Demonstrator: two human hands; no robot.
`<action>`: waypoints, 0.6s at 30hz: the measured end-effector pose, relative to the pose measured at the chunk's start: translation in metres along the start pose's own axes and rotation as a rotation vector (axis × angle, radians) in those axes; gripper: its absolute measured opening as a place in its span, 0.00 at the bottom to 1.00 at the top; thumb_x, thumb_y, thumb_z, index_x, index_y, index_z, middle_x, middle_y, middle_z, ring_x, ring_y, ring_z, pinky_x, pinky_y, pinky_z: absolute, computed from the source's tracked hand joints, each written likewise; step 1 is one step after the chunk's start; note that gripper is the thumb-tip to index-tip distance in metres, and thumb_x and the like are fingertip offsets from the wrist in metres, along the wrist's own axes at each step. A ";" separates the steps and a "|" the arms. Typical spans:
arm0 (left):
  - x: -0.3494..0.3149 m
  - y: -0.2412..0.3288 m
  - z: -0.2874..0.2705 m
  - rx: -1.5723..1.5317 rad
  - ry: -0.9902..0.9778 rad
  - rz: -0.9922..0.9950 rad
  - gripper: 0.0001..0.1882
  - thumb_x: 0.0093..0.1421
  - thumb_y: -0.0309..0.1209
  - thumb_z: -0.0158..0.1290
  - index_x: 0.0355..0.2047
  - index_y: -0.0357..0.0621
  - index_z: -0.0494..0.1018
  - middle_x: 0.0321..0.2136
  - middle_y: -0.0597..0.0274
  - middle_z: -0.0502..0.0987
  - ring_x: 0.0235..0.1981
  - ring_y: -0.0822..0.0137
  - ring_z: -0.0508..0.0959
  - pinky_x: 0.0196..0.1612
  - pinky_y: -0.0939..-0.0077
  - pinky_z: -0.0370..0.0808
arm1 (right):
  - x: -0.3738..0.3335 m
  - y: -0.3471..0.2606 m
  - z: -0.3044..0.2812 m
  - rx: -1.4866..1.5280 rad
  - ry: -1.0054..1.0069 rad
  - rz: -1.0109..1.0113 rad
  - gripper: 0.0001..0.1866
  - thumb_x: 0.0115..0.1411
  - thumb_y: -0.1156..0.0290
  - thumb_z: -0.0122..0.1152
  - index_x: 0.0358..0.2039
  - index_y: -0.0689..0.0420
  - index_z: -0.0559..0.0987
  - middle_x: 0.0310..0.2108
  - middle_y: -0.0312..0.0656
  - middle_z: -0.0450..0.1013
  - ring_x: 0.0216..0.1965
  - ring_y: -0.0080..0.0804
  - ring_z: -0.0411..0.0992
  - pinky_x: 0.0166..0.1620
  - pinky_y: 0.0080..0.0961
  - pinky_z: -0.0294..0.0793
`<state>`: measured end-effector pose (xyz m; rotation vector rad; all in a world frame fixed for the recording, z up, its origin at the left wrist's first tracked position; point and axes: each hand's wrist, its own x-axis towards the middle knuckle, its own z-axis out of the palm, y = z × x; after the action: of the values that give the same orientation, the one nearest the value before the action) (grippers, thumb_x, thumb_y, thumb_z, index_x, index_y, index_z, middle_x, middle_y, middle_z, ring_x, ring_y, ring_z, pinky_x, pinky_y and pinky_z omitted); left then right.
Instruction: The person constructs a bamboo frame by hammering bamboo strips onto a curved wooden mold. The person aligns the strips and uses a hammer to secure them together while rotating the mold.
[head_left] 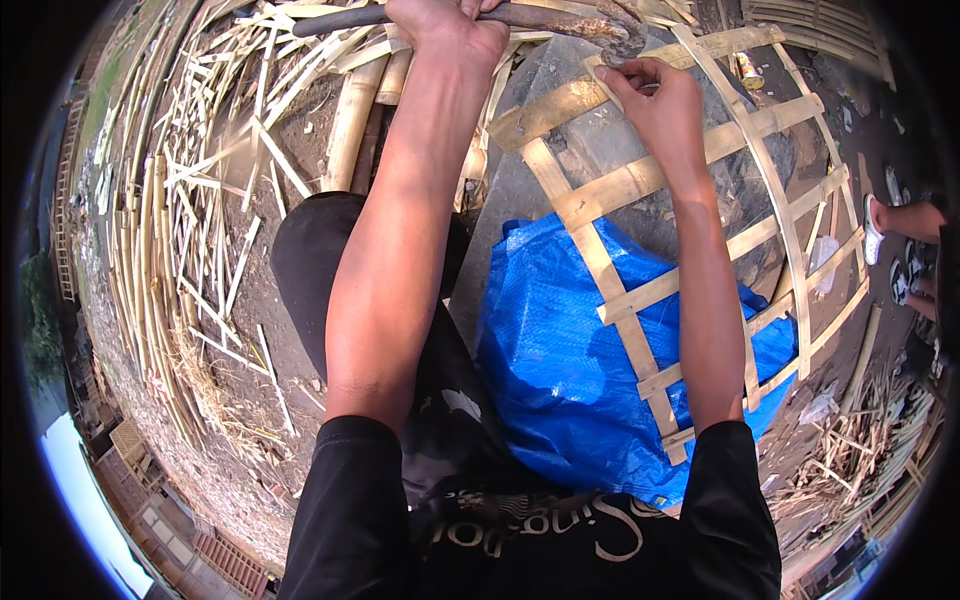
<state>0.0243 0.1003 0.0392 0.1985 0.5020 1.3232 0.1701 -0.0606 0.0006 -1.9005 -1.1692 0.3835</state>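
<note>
My left hand (448,22) is wrapped round the dark handle of a hammer (545,17) at the upper edge of the view. The hammer's rusty metal head (622,35) lies just above my right fingertips. My right hand (660,100) pinches with thumb and forefinger over the top bamboo slat (560,108), by a narrow pale strip end; what sits between the fingertips is too small to make out. That slat belongs to a lattice of flat bamboo strips (620,190), which lies over a grey stone (610,145) and a blue tarp (550,340).
Split bamboo strips (205,190) lie scattered on the ground at the left, near thick bamboo poles (355,115). At the right are another person's feet in white shoes (873,232) and a pile of bamboo scraps (850,455). A small can (748,72) lies beyond the lattice.
</note>
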 end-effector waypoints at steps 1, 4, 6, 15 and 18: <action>-0.002 0.000 0.004 0.033 0.023 0.004 0.18 0.73 0.39 0.33 0.25 0.50 0.55 0.13 0.69 0.54 0.09 0.72 0.51 0.13 0.74 0.53 | 0.000 0.003 0.000 0.001 -0.003 0.000 0.14 0.56 0.64 0.73 0.34 0.64 0.86 0.21 0.41 0.78 0.23 0.23 0.74 0.30 0.24 0.73; -0.002 0.004 0.012 -0.031 -0.024 -0.039 0.22 0.74 0.39 0.32 0.20 0.51 0.52 0.10 0.70 0.49 0.10 0.71 0.50 0.15 0.73 0.54 | 0.002 0.011 0.001 0.005 0.006 -0.022 0.15 0.56 0.63 0.74 0.35 0.63 0.87 0.22 0.40 0.78 0.24 0.22 0.74 0.30 0.22 0.73; 0.001 0.008 0.007 -0.084 -0.048 -0.052 0.23 0.74 0.40 0.32 0.18 0.52 0.51 0.10 0.70 0.49 0.10 0.70 0.50 0.15 0.73 0.54 | 0.003 0.012 0.003 0.008 0.035 -0.067 0.13 0.56 0.66 0.73 0.34 0.64 0.86 0.21 0.43 0.78 0.23 0.25 0.75 0.30 0.25 0.74; -0.003 0.017 0.018 -0.132 0.009 -0.021 0.21 0.73 0.39 0.33 0.20 0.52 0.52 0.11 0.69 0.52 0.09 0.71 0.51 0.14 0.73 0.55 | 0.002 0.005 -0.001 0.007 -0.011 0.012 0.15 0.56 0.63 0.74 0.34 0.63 0.86 0.21 0.40 0.79 0.23 0.24 0.75 0.30 0.24 0.74; -0.005 0.036 0.026 -0.153 -0.047 -0.019 0.20 0.71 0.38 0.36 0.19 0.52 0.53 0.11 0.70 0.51 0.09 0.71 0.52 0.15 0.74 0.56 | 0.002 -0.001 -0.003 -0.015 -0.122 0.050 0.16 0.55 0.62 0.75 0.36 0.63 0.86 0.27 0.39 0.81 0.29 0.24 0.76 0.34 0.22 0.75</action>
<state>0.0036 0.1081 0.0784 0.0978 0.3608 1.3293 0.1727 -0.0609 0.0033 -1.9450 -1.2085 0.5252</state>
